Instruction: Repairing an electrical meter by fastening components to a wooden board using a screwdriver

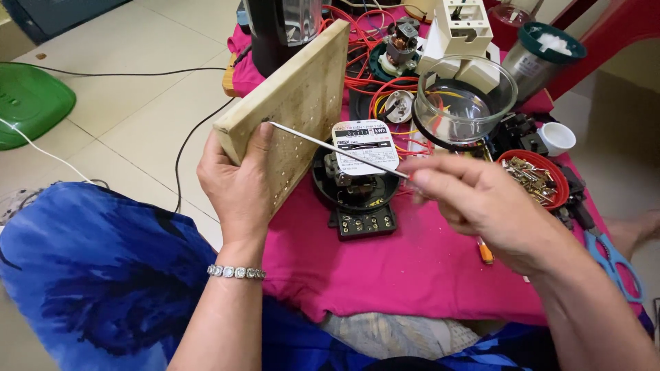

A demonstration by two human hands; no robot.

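Under both of our hands lies a pink cloth (412, 268), spread across the low table and reaching well beyond our fingers on every side. Next in size, a pale wooden board (292, 110) stands tilted on edge, dotted with small holes; our left hand (237, 189) clamps its near corner, thumb on the holed face and fingers wrapped behind. Beyond our right hand (481, 206) sits a clear glass dome (464, 103), and between our two hands rests a black round electricity meter (357, 185) with a white label plate and a terminal block facing us. Just past our right knuckles is a red dish (540, 180) full of small metal screws, and blue-handled scissors (615, 264) lie to that hand's outer side. Smallest, a thin metal rod (330, 146) runs from the pinched fingertips of our right hand, closed thumb against forefinger on its end, across the meter to the board, where its tip touches the face just above our left thumb.
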